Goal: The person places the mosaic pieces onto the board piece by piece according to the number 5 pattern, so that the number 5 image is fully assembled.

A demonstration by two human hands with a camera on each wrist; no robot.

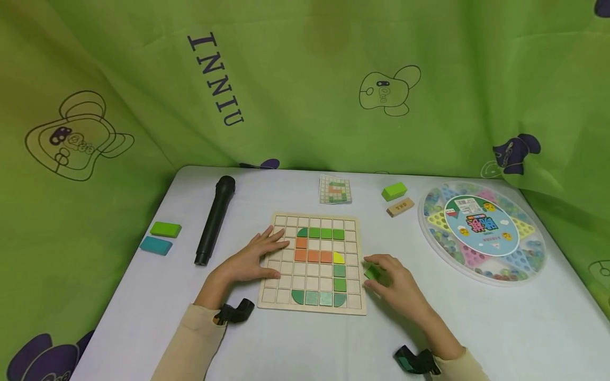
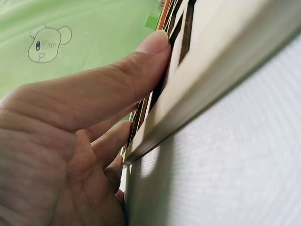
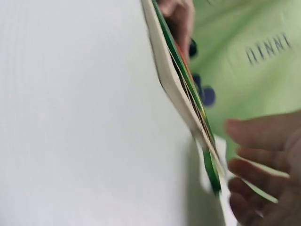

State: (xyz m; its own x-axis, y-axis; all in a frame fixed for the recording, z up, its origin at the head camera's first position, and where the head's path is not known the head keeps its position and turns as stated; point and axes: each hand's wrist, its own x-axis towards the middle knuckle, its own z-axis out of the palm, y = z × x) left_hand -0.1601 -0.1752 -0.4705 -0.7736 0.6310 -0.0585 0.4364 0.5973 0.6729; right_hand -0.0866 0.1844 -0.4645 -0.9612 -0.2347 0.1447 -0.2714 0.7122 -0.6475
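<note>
A square wooden grid board lies on the table, with green, orange and yellow tiles set in some of its squares. My left hand rests on the board's left side, fingers spread; in the left wrist view the thumb touches the frame's edge. Just off the right edge lies a green block, partly hidden by fingers in the head view. Around it hovers my right hand, thumb and fingers apart. The right wrist view shows a gap between those fingers and the green block.
Behind the board is a small stack of pattern cards. A black microphone, a green block and a teal block lie left. Another green block, a wooden block and a round marble game case are right.
</note>
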